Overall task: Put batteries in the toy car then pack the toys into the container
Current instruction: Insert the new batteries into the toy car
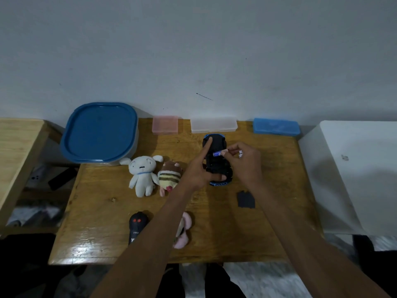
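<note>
The blue toy car (218, 164) lies upside down on the wooden table (103, 211), its black underside up. My left hand (198, 168) grips the car, forefinger stretched along it and thumb at the near end. My right hand (242, 162) pinches a blue battery (217, 154) over the open battery bay. The black battery cover (246, 199) lies on the table to the near right. A large container with a blue lid (99, 132) sits at the back left. A white plush (141, 175), a striped plush (169, 178) and a pink plush (184, 230) lie to the left.
A black remote control (137, 229) lies near the front edge. Pink (165, 124), clear (214, 124) and blue (276, 126) small boxes line the back edge by the wall. A white cabinet (352, 173) stands to the right, a wooden shelf (19, 151) to the left.
</note>
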`<move>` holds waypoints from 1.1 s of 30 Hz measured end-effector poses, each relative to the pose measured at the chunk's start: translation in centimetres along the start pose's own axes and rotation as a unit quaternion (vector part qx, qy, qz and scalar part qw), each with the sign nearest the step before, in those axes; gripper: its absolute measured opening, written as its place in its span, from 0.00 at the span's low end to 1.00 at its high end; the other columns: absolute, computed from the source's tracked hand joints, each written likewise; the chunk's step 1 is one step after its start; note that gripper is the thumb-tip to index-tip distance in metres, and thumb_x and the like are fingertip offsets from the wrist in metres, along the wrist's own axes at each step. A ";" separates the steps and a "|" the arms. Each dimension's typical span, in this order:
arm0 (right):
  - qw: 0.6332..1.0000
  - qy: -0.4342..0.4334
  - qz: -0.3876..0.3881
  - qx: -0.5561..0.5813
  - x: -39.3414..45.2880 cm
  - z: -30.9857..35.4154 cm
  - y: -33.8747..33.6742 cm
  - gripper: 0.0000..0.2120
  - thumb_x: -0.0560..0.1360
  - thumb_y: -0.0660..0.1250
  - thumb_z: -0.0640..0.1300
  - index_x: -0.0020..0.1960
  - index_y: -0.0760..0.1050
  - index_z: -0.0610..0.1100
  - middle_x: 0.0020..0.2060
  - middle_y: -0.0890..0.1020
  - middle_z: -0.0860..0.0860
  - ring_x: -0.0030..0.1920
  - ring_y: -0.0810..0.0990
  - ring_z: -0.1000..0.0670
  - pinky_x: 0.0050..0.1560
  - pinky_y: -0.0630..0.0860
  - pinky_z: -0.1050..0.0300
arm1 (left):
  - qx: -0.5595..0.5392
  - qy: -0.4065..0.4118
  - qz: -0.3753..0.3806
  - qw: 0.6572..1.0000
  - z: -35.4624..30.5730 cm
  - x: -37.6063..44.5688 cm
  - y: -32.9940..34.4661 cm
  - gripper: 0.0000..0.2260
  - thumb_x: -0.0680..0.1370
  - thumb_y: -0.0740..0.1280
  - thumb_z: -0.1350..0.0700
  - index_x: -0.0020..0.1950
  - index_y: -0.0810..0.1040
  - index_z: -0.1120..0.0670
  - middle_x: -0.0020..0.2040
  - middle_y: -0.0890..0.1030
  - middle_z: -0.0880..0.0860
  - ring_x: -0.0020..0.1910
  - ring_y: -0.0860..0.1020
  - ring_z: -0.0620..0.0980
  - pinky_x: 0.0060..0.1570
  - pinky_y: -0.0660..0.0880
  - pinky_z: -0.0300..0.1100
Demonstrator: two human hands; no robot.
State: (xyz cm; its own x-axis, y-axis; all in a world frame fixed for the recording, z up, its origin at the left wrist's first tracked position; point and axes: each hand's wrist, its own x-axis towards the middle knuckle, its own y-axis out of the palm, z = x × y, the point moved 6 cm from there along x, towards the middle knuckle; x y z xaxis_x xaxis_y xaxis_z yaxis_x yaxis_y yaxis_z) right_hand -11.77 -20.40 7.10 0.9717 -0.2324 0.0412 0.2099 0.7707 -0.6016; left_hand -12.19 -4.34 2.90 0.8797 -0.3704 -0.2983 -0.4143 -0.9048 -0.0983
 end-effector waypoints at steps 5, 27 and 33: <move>1.000 -0.004 -0.005 -0.012 -0.5 1.0 0.8 0.07 0.74 0.76 0.43 0.47 0.80 0.42 0.41 0.82 0.51 0.41 0.81 0.54 0.39 0.74 0.65 | 0.002 -0.001 -0.008 1.000 0.2 -0.1 0.3 0.54 0.68 0.81 0.65 0.82 0.52 0.40 0.66 0.70 0.38 0.66 0.76 0.52 0.62 0.79 0.44; 0.997 0.004 -0.004 -0.072 -0.7 2.8 0.2 0.07 0.78 0.71 0.46 0.45 0.77 0.44 0.38 0.80 0.54 0.37 0.80 0.56 0.31 0.77 0.61 | 0.021 0.046 -0.017 0.999 -1.9 -0.1 0.3 0.51 0.70 0.79 0.65 0.83 0.52 0.43 0.69 0.67 0.36 0.72 0.71 0.53 0.66 0.76 0.49; 0.988 0.105 0.087 0.067 -0.1 2.1 0.0 0.09 0.83 0.56 0.41 0.45 0.68 0.43 0.38 0.72 0.50 0.36 0.69 0.53 0.35 0.66 0.60 | 0.016 0.027 -0.006 0.999 -1.7 -0.1 -0.2 0.53 0.69 0.79 0.66 0.83 0.52 0.42 0.69 0.69 0.42 0.65 0.73 0.47 0.53 0.75 0.26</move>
State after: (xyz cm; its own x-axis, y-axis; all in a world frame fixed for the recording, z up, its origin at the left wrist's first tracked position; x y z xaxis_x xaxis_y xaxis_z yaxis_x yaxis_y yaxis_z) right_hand -11.65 -19.11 8.80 0.9535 -0.1963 -0.2287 0.0675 0.8785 -0.4730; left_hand -11.76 -4.48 4.58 0.8959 -0.3705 -0.2451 -0.4094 -0.9028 -0.1316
